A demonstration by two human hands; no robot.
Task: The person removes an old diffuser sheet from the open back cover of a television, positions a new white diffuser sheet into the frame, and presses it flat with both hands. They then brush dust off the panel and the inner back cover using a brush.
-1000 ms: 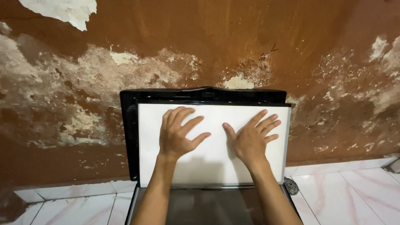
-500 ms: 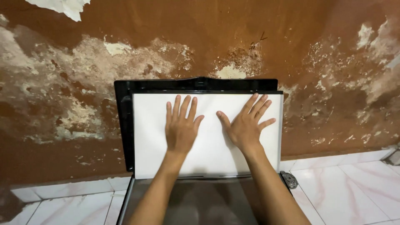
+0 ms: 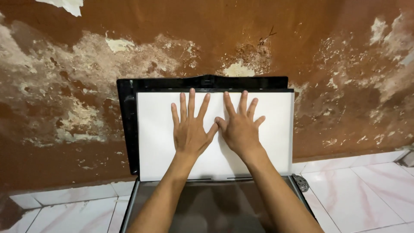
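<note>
Both hands lie flat, fingers spread and grasping nothing, on the white underside of a raised scanner lid [image 3: 159, 142]. The left hand [image 3: 191, 129] presses palm-down near the middle of the white sheet, its fingers pointing up toward the lid's top edge. The right hand [image 3: 240, 129] rests just beside it, also palm-down and released, and the two thumbs touch or nearly touch at the centre; the view does not settle which.

The lid stands upright against a brown wall [image 3: 327, 51] with pale patches where the paint has peeled. A black frame [image 3: 127, 125] borders the white panel along its left side and top, with a small raised tab at the middle of the top edge. Below the lid, between the two forearms, lies the dark glass bed [image 3: 211, 207] of the machine, in shadow, so little of its surface can be made out. A metal hinge [image 3: 301, 182] shows at the lower right corner of the lid.

The machine sits on a counter [image 3: 366, 190] of white tiles veined with pink, which runs along the foot of the wall on both sides
</note>
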